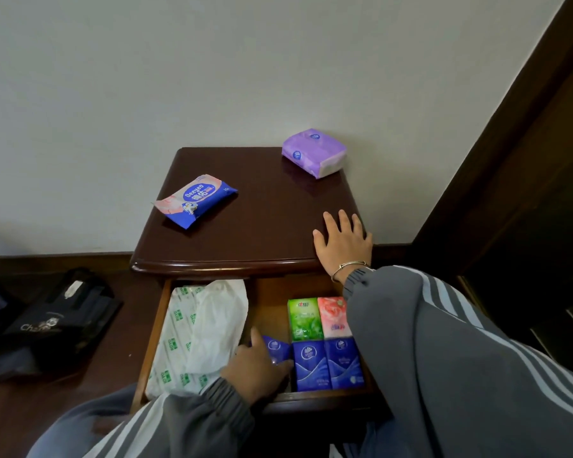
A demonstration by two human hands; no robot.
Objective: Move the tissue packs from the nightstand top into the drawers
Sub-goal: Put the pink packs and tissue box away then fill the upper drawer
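The left hand (255,368) grips a blue pack (275,348) in the drawer (328,398) — it may wedge against the plastic bag (212,322); the right hand (343,242) rests spread on the nightstand (245,233).

Our left hand (255,368) covers most of a blue pack (276,348); we see dark bags (47,325) cropped at lower left.

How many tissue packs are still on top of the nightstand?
2. The blue-and-pink pack lies near the left edge; the purple pack sits at the back right corner. None looks hidden.
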